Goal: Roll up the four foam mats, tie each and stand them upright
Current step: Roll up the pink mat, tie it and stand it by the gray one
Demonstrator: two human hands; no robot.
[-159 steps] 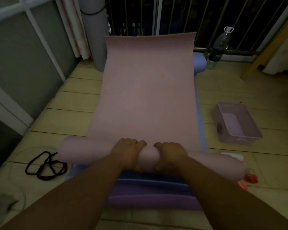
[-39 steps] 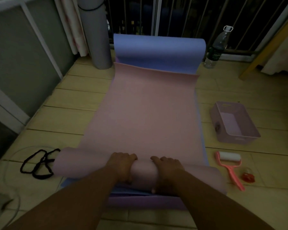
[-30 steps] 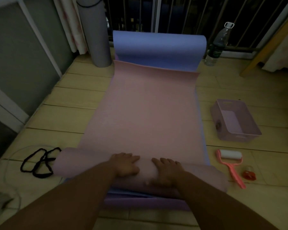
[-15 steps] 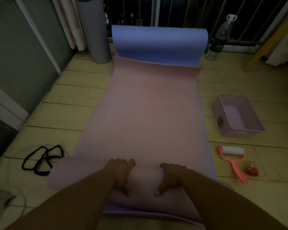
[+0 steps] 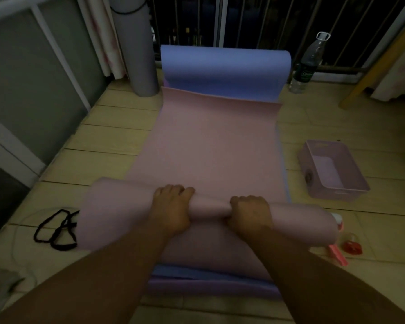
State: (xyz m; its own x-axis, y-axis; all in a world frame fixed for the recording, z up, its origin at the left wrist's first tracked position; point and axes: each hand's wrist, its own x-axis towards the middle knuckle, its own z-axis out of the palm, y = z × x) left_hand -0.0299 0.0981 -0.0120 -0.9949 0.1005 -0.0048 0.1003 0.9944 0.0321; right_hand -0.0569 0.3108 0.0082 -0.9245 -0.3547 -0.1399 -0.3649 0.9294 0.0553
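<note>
A pink foam mat (image 5: 211, 146) lies along the floor, its near end wound into a thick roll (image 5: 117, 206) across the frame. My left hand (image 5: 172, 206) and my right hand (image 5: 249, 210) grip the middle of that roll, fingers curled over its top. Under it lie a blue mat (image 5: 225, 69), whose far end curls up against the railing, and a purple mat (image 5: 211, 287) showing at the near edge. A grey rolled mat (image 5: 138, 47) stands upright at the back left, tied with a black band.
Black elastic bands (image 5: 56, 230) lie on the floor to the left. On the right sit a pink plastic basket (image 5: 360, 181), a pink lint roller (image 5: 337, 251) half hidden by the roll, a small red object (image 5: 352, 246) and a water bottle (image 5: 310, 64) by the railing.
The roll has grown thicker and moved farther up the pink mat. Both hands shifted from its front face to gripping over its top; the roll's right end now covers the lint roller's head.
</note>
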